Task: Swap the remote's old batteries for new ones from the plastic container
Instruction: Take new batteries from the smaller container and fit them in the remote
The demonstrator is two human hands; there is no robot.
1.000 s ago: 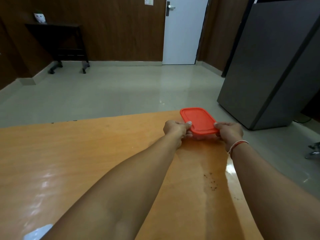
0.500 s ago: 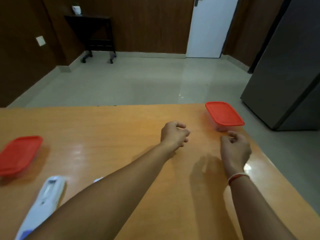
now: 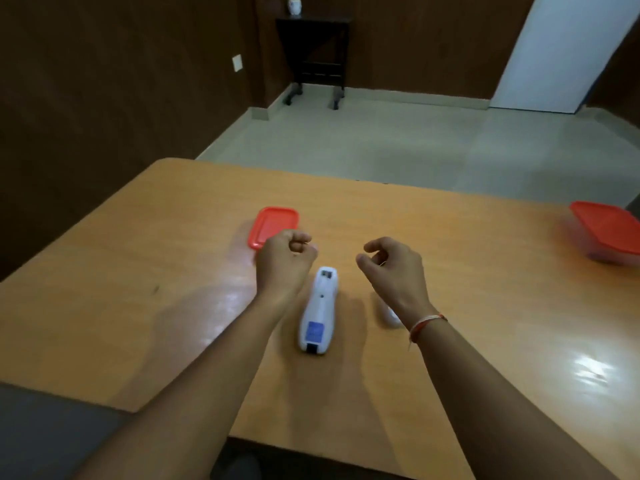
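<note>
A white remote (image 3: 318, 310) lies face down in the middle of the wooden table (image 3: 138, 271), with a blue label near its close end. My left hand (image 3: 285, 259) hovers just left of its far end, fingers curled into a fist holding nothing. My right hand (image 3: 391, 268) floats to the right of the remote, fingers loosely curled and empty. A small white piece (image 3: 388, 315) lies on the table partly under my right wrist. A red-lidded container (image 3: 273, 226) sits behind my left hand. A second red-lidded container (image 3: 609, 233) stands at the table's far right.
The table's near edge (image 3: 311, 445) runs across the bottom, with a dark chair below. Beyond the far edge lie open pale floor, a dark side table (image 3: 313, 57) against the wood wall, and a white door (image 3: 561, 53).
Both hands let go of the right container and drew back to the left. The view swung left, bringing the remote and the other red-lidded container between and behind my hands.
</note>
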